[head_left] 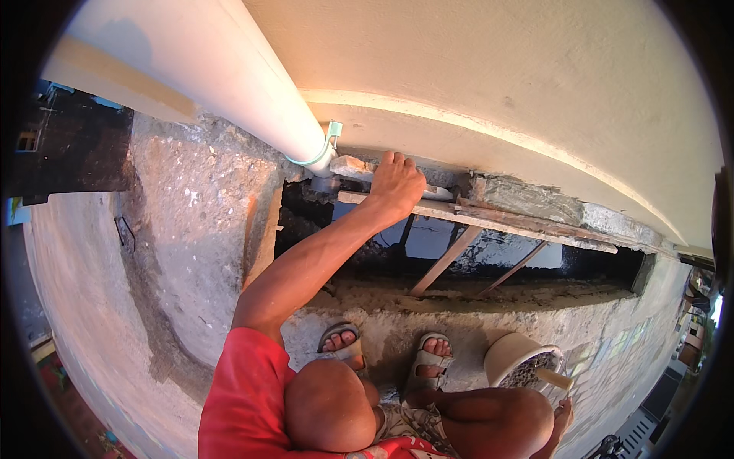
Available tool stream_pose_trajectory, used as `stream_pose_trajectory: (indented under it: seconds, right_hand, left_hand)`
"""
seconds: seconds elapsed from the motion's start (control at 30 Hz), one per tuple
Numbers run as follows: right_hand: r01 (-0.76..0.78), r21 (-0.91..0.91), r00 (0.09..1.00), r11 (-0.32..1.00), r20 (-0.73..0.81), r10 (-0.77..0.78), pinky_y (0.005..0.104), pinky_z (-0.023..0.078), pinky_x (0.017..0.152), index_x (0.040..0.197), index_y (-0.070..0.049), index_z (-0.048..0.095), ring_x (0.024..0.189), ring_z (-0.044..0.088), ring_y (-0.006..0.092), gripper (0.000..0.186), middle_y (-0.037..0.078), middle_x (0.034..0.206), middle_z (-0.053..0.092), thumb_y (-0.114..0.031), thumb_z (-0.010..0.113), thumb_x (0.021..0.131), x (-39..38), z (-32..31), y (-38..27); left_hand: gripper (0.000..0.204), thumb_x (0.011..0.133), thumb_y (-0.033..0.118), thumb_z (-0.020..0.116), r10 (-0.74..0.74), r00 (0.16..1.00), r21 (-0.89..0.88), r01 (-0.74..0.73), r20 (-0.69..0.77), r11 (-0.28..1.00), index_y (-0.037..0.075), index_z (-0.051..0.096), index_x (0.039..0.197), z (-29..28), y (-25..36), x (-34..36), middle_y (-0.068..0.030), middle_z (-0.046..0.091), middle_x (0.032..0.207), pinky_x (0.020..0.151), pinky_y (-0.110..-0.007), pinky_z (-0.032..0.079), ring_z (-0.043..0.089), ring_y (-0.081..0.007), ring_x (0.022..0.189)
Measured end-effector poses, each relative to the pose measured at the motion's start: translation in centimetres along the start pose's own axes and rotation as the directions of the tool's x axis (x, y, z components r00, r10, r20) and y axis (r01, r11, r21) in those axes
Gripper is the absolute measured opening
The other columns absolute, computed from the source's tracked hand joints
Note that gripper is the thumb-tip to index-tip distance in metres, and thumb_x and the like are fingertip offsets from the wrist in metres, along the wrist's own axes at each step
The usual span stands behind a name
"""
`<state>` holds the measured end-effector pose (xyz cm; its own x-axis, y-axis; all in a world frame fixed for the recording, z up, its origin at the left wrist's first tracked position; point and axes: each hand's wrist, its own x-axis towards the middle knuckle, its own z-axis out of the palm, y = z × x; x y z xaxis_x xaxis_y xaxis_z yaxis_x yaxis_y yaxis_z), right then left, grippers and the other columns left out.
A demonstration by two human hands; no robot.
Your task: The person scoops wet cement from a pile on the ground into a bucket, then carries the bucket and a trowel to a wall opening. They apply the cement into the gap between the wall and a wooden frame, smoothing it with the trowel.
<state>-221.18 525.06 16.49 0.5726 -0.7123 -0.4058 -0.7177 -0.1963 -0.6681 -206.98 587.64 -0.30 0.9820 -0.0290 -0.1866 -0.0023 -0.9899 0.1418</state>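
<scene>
One tightly curled left hand (pixel 397 183) hides the middle of a rough, pale strip (pixel 354 167), can't tell if it's gripping; knee (pixel 527 419) blocks most of the right hand (pixel 564 415), grip unclear.

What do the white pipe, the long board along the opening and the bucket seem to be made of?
The pipe looks like smooth, satin plastic, being evenly pale and grainless. The board seems rough, unpainted wood, by its uneven brown colour and worn edges. The bucket is probably matte plastic, with a smooth, pale wall.

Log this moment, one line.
left hand: over pale elongated piece beside beige wall | right hand: near round whitish bucket, grip unclear | weathered wooden plank: alongside piece
</scene>
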Motion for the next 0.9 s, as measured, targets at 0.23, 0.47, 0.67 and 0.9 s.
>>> stream_pose_trajectory:
  seconds: [0.23,0.47,0.67,0.9]
  right_hand:
    - [-0.013,-0.047,0.999,0.999,-0.033,0.011,0.0244,0.017,0.03,0.08,-0.01,0.051,0.034,0.021,0.0044,0.029,-0.007,0.047,0.025,-0.034,0.056,0.095,-0.1,0.2,-0.4]
    - [0.007,-0.028,0.999,1.0,0.046,-0.006,0.0242,0.022,0.041,0.074,-0.008,0.055,0.042,0.029,0.0056,0.033,-0.006,0.05,0.031,-0.034,0.059,0.094,-0.5,0.3,-0.7]
    - [0.026,-0.084,0.999,0.996,0.026,-0.024,0.0242,0.022,0.038,0.075,-0.009,0.053,0.041,0.028,0.0058,0.032,-0.005,0.049,0.03,-0.035,0.056,0.095,-1.7,1.0,-1.6]
    - [0.02,-0.06,0.997,0.998,-0.073,-0.025,0.0231,0.014,0.03,0.08,-0.011,0.052,0.033,0.021,0.0028,0.026,-0.009,0.046,0.025,-0.032,0.057,0.093,-0.8,1.4,-0.7]
  left_hand:
    - [0.009,0.077,0.006,0.066,0.011,0.999,-0.004,-0.011,-0.038,1.0,0.006,0.07,0.085,0.8,0.1,-0.2,-0.0092,0.063,0.092,0.084,-0.038,0.039,0.056,-0.0249,0.094]
    - [0.009,0.078,0.006,0.064,0.016,0.997,-0.054,-0.02,-0.071,0.998,0.006,0.07,0.086,2.5,-0.4,-0.8,-0.0079,0.062,0.093,0.084,-0.039,0.039,0.055,-0.0256,0.095]
    - [0.009,0.08,0.005,0.061,-0.013,0.998,-0.126,0.006,-0.053,0.992,0.007,0.069,0.085,2.7,-0.6,-0.9,-0.0069,0.062,0.097,0.085,-0.04,0.039,0.055,-0.0267,0.098]
    - [0.012,0.079,0.0,0.059,-0.041,0.997,-0.211,0.028,-0.058,0.977,0.005,0.067,0.086,4.2,-1.2,-0.5,-0.0077,0.062,0.098,0.087,-0.042,0.04,0.055,-0.0284,0.1]
